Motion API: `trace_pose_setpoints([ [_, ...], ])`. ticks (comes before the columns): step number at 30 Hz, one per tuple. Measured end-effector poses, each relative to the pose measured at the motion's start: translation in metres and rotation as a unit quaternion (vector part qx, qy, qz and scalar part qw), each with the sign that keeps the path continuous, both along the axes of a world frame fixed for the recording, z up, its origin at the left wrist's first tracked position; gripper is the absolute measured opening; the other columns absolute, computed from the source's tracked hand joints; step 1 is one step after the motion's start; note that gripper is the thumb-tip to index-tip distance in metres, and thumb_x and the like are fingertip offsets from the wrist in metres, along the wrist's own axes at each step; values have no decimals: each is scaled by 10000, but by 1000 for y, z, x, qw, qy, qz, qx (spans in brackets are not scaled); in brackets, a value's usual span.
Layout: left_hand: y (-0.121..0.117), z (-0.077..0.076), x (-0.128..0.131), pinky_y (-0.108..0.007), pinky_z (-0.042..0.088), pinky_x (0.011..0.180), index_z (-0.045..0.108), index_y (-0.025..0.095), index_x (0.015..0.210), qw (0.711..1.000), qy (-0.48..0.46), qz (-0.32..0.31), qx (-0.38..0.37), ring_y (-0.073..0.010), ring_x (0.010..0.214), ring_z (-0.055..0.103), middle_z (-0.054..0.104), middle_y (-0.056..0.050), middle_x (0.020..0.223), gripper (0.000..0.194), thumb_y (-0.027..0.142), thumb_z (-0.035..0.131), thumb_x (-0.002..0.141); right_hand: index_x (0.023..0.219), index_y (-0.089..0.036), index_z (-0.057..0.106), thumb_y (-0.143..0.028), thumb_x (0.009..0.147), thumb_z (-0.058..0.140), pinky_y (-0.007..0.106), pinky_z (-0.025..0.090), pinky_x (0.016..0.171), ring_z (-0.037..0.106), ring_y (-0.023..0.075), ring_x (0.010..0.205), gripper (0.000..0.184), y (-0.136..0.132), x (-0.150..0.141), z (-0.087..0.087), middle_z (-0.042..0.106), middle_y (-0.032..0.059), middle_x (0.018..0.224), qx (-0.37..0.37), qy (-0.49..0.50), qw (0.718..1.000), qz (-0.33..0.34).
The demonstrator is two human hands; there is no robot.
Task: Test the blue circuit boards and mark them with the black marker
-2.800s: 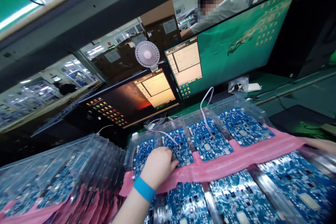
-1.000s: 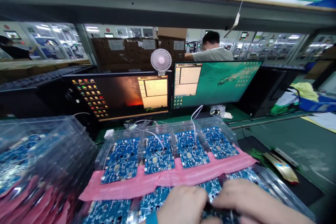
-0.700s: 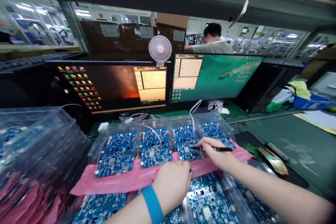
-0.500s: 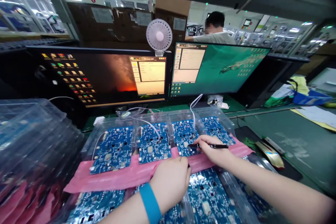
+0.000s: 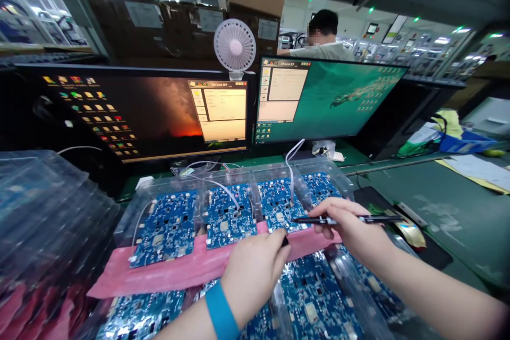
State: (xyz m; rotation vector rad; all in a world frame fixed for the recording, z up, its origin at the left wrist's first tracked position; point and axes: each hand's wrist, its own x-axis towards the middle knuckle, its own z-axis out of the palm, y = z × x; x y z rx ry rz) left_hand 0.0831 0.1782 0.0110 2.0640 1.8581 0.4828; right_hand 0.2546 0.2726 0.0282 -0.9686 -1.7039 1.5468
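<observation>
Your right hand [image 5: 353, 226] grips a slim black pen [image 5: 380, 218] between thumb and fingers, held almost level with its tip pointing left. The tip is over the lower right part of the third blue board [image 5: 274, 203], counting from the left in the back row (whether it touches the surface, one cannot tell).

Your left hand [image 5: 253, 265], wearing a blue wristband [image 5: 221, 311], is curled and narrow, a small black piece [image 5: 284, 241] pinched between thumb and fingers. It sits over the pink strip [image 5: 167, 276], which runs across the clear plastic tray [image 5: 201, 212] between the back and front rows of boards.

The back row has four boards, each in its own compartment. One white cable [image 5: 290, 172] comes down onto the third board, another [image 5: 219, 185] onto the second board [image 5: 225, 231]. To your left stands a stack of clear trays [image 5: 51, 212] with pink sheets showing.

Behind the tray are two lit monitors, a left monitor [image 5: 159, 111] and a right monitor [image 5: 330, 101], with a white fan [image 5: 234, 47] near where they meet. On the green worktop [image 5: 426, 186] to your right lies a gold mouse [image 5: 410, 234]. Beyond the screens, you face another person in a light shirt [image 5: 326, 52].
</observation>
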Motion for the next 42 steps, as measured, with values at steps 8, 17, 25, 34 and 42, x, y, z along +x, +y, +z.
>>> trace_pose_setpoints([
  [8,-8,-3,0,-416,488,652,448,182,1011,993,-78,33,80,-231,775,590,619,-69,875,231,286,281,890,698,-127,604,-381,718,554,190,348,437,475,109,467,260,-11,-4,0,541,33,554,-155,126,980,9],
  [17,-11,3,0,-362,480,646,477,206,1035,984,-58,-98,139,-205,746,592,639,-31,845,209,228,365,860,1030,-157,578,-472,766,430,208,352,463,459,93,487,437,-28,-19,-19,578,38,759,-140,15,980,137],
  [25,-21,5,0,-357,474,719,534,188,961,987,-52,-120,93,-226,827,596,646,-63,935,197,170,441,788,1154,-256,561,-280,876,274,313,375,918,487,168,1044,401,-42,-9,15,539,16,1131,151,-127,958,210],
  [34,-4,-4,3,-424,414,844,518,148,951,997,75,-1,32,-244,937,539,603,-92,929,188,156,360,850,1036,-151,599,-214,809,504,274,445,731,582,198,839,254,42,-27,-11,625,61,881,302,-422,853,59],
  [42,0,-8,1,-397,389,876,512,140,967,997,74,1,-13,-228,952,535,597,-97,966,206,169,341,856,865,-125,593,-242,863,455,316,449,677,594,239,783,181,39,-60,-28,613,112,827,333,-532,778,22],
])
